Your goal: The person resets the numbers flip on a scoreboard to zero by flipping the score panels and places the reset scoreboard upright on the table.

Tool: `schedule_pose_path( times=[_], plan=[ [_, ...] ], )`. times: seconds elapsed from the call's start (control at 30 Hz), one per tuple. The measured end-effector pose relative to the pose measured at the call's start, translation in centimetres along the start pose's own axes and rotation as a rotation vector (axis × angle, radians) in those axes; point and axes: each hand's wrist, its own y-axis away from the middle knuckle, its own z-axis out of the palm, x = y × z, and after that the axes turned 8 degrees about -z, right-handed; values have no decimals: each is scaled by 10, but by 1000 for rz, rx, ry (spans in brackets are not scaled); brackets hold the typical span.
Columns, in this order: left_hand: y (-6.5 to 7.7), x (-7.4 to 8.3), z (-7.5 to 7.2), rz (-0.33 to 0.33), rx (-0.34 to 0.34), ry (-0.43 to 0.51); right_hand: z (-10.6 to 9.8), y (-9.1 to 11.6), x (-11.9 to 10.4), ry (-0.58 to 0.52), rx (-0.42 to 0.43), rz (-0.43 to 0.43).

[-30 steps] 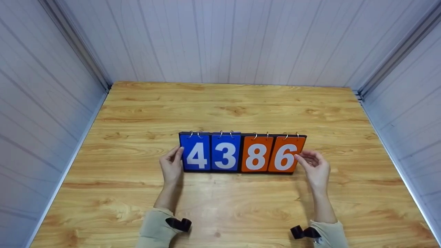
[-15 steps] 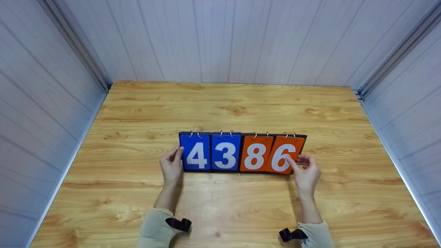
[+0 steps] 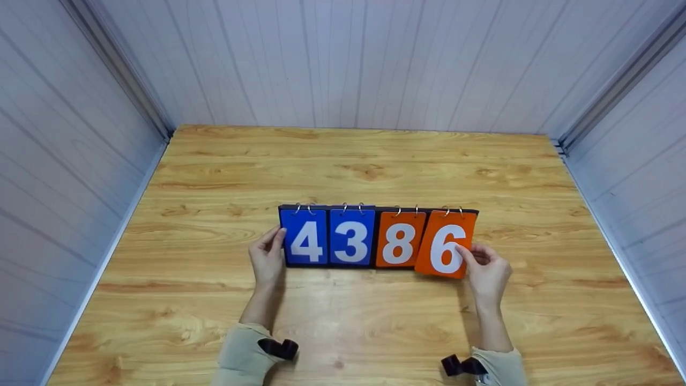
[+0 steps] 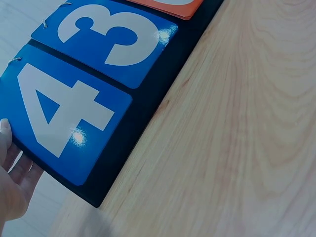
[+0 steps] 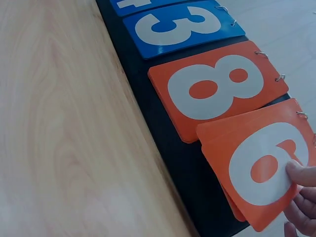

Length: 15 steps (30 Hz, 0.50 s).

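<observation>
A flip scoreboard with a black backing (image 5: pixel 192 185) stands leaning back on the table. Its ringed number cards show a blue 4 (image 3: pixel 305 237), a blue 3 (image 3: pixel 351 237), an orange 8 (image 3: pixel 399 239) and an orange 6 (image 3: pixel 446 249). At the board's left edge my left hand (image 3: pixel 266 262) grips it, thumb on the front and fingers behind. My right hand (image 3: pixel 489 274) pinches the 6 card with the thumb on its face. That card is lifted off the board and skewed; in the right wrist view another orange card shows beneath it.
The wood-grain table (image 3: pixel 348 321) extends around the board on all sides. Pale panel walls (image 3: pixel 332 64) enclose it at the back, left and right. Metal rings (image 3: pixel 453 210) hold the cards along the board's top edge.
My right hand moved left onto the 6 card, then back right, drawing the card's lower edge forward off the board. My left hand has stayed at the left edge.
</observation>
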Motion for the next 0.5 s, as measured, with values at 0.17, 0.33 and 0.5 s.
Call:
schedule_pose_path(
  times=[0.17, 0.33, 0.5],
  plan=[
    [0, -1, -1, 28, -3, -10, -5, 3, 0, -7, 30, -95],
    [0, 0, 0, 47, 7, -84, -9, 6, 18, -303, 20, -103],
    [0, 2, 0, 24, 9, -99, -23, 10, -3, -468, -36, -147]
  ],
)
